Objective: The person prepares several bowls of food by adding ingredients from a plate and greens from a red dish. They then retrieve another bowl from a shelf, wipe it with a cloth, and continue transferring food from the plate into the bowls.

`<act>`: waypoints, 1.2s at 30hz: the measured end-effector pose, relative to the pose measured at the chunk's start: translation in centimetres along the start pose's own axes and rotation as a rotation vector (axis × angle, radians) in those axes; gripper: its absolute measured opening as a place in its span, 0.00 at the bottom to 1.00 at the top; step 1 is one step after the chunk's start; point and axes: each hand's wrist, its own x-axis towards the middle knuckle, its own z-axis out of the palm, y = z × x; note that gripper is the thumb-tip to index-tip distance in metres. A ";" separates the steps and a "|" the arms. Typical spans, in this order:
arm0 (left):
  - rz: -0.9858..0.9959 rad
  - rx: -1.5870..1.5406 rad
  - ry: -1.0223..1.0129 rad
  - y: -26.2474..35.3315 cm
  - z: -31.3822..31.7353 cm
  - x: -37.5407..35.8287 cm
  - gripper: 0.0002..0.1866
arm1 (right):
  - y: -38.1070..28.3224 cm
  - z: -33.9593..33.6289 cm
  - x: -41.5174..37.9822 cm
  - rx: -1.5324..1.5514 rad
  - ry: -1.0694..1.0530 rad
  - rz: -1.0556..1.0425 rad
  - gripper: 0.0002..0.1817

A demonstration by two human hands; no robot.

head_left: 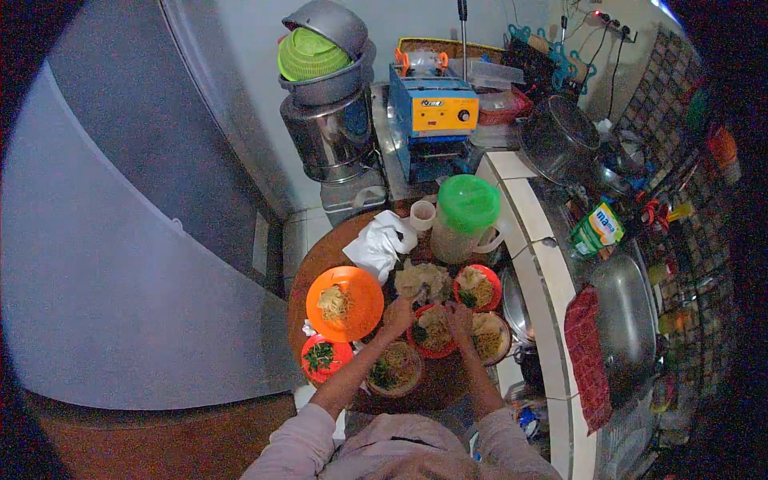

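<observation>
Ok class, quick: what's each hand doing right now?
Left hand: by the middle red dish, grip unclear.
Right hand: by its other side, grip unclear.

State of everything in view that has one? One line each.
Pitcher: upright, green lid on
Orange plate: holding noodles
Left red dish: holding greens
Red cloth: draped beside sink
Power strip: red light lit
Blue machine: on/off unclear
Left hand, right hand: at middle red dish, grip unclear
</observation>
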 end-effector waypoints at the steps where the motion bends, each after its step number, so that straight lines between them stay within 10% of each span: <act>1: -0.021 0.075 -0.048 -0.2 0.3 0.0 0.12 | -0.3 -0.4 0.0 0.102 -0.015 -0.017 0.16; 11: -0.113 0.145 -0.137 0.4 -0.4 -0.1 0.14 | -3.7 -7.1 2.3 0.176 -0.497 0.111 0.15; 14: -0.133 0.073 -0.170 -1.7 2.0 0.6 0.15 | -0.9 -3.7 0.9 0.238 -0.176 -0.162 0.15; 18: -0.114 0.073 -0.131 0.8 -0.4 0.2 0.14 | 0.8 -2.2 1.0 0.172 -0.313 -0.059 0.15; 21: 0.025 -0.014 -0.072 -2.6 1.7 0.3 0.12 | 0.0 -3.0 1.5 0.869 -0.246 -0.077 0.16; 27: -0.132 -0.037 0.129 0.6 -2.4 -1.4 0.10 | -6.5 -8.8 1.5 0.578 -0.288 0.158 0.18; 29: -0.284 -0.041 0.148 -0.1 -2.5 -1.3 0.11 | -6.0 -7.2 1.6 0.018 -0.249 -0.077 0.15; 36: -0.173 -0.105 0.218 -3.7 -1.4 -1.6 0.13 | -5.5 -5.0 0.0 -0.174 -0.225 -0.209 0.10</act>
